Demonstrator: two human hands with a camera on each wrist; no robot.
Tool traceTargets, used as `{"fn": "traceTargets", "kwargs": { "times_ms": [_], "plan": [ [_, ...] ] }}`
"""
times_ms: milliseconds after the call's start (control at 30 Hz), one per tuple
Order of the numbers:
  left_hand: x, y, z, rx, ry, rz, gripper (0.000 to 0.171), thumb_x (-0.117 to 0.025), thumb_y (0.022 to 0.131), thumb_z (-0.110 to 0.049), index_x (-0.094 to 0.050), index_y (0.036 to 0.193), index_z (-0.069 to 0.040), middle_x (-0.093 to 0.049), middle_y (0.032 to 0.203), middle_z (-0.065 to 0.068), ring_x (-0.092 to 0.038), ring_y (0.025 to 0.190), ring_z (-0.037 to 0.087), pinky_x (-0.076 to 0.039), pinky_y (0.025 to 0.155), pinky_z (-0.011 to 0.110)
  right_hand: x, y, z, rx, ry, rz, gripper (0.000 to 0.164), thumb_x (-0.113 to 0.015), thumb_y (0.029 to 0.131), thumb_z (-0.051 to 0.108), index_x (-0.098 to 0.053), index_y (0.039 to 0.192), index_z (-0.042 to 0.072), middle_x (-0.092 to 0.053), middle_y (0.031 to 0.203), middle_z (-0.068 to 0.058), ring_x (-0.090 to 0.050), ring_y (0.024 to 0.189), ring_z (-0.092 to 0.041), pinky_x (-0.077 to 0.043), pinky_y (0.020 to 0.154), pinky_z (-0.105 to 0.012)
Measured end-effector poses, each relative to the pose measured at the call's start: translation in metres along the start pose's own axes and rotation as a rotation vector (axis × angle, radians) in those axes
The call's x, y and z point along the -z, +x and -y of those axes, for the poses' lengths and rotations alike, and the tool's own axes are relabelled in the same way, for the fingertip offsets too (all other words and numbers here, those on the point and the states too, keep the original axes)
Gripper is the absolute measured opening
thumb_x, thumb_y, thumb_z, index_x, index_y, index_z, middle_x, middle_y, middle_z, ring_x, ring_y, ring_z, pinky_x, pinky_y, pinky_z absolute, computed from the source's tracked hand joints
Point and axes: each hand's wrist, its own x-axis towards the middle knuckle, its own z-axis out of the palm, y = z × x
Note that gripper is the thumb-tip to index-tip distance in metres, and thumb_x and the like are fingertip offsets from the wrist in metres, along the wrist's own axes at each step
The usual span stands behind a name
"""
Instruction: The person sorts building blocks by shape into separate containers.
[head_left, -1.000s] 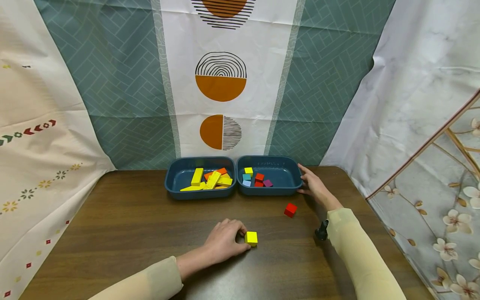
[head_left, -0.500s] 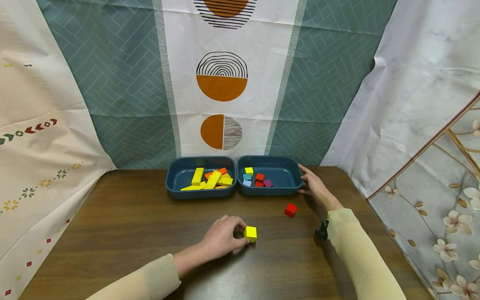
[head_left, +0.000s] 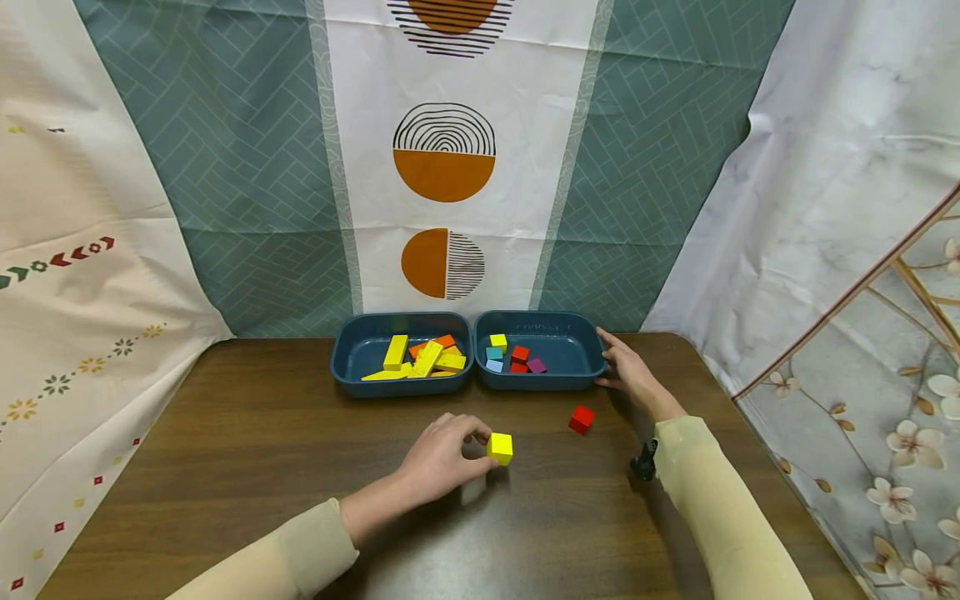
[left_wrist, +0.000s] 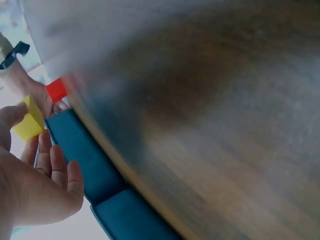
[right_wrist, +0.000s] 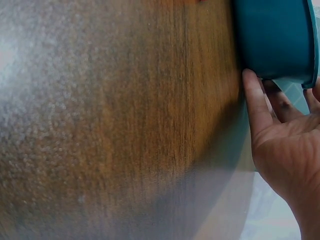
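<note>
A yellow cube (head_left: 499,448) is pinched between the thumb and fingers of my left hand (head_left: 442,458), over the middle of the table. The left wrist view shows the same yellow cube (left_wrist: 30,120) at the fingertips. My right hand (head_left: 633,379) touches the right end of the right blue tray (head_left: 577,382), its fingers spread along the wall. In the right wrist view, fingertips rest against the tray (right_wrist: 275,40). Several small cubes, in yellow, blue, red and purple, lie in that tray's left half. A red cube (head_left: 581,420) sits on the table in front of it.
Beside the right tray stands a left blue tray (head_left: 352,386) holding several yellow and orange blocks (head_left: 426,360). Both trays stand at the back of the wooden table (head_left: 247,433), before a patterned curtain (head_left: 442,275). A black device (head_left: 643,461) shows at my right wrist.
My left hand has lifted the yellow cube and carried it away from me toward the trays. The right hand stays at the tray's end, and the red cube has not moved.
</note>
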Motion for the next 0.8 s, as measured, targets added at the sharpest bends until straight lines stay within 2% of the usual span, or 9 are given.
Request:
{"fn": "traceTargets", "kwargs": {
  "times_ms": [200, 433, 800],
  "plan": [
    [0.006, 0.002, -0.004, 0.020, -0.025, -0.007, 0.036, -0.084, 0.085, -0.036, -0.071, 0.115, -0.021, -0.066, 0.106, -0.009, -0.056, 0.102, 0.020, -0.048, 0.081, 0.036, 0.000, 0.000, -0.001, 0.002, -0.009, 0.001, 0.064, -0.027, 0.105, 0.012, -0.015, 0.166, 0.028, 0.002, 0.171, -0.005, -0.032, 0.140, -0.041, -0.039, 0.110, -0.062],
    [0.014, 0.005, -0.009, 0.020, -0.047, -0.029, 0.036, -0.082, 0.086, -0.035, -0.071, 0.116, -0.020, -0.067, 0.107, -0.008, -0.056, 0.102, 0.021, -0.049, 0.080, 0.035, 0.000, 0.000, 0.001, -0.001, 0.001, 0.006, 0.065, -0.027, 0.104, 0.011, -0.014, 0.166, 0.027, 0.003, 0.171, -0.006, -0.028, 0.144, -0.043, -0.037, 0.110, -0.063],
    [0.025, 0.011, -0.015, 0.006, -0.057, -0.074, 0.037, -0.082, 0.086, -0.037, -0.071, 0.117, -0.020, -0.065, 0.106, -0.010, -0.056, 0.102, 0.021, -0.049, 0.081, 0.036, -0.008, -0.018, 0.025, -0.008, 0.034, 0.022, 0.067, -0.030, 0.102, 0.005, -0.014, 0.166, 0.017, 0.003, 0.171, -0.012, -0.030, 0.141, -0.045, -0.036, 0.110, -0.065]
  ]
}}
